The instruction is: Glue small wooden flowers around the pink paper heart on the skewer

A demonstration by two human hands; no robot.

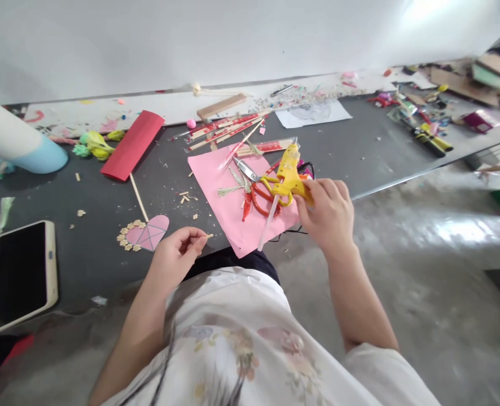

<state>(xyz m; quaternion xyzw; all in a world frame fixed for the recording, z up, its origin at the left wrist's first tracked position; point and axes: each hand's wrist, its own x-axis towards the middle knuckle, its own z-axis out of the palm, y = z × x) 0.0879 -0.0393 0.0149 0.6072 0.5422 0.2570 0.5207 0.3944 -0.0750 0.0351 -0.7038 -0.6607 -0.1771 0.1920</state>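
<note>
Pinching pale stick bit [210, 235], left hand [181, 249]; right hand [328, 217] gripping yellow glue gun [290, 169]; pink heart [153, 231] part-edged with beige pieces [123, 238].

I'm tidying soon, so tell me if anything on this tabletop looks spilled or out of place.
Short stick bits lie scattered on the dark tabletop between the pink heart and the pink sheet, like spilled offcuts. Beige pieces edge only one side of the heart, so it looks lopsided.

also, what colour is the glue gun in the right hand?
The glue gun in the right hand is yellow; best seen in the head view.
</note>
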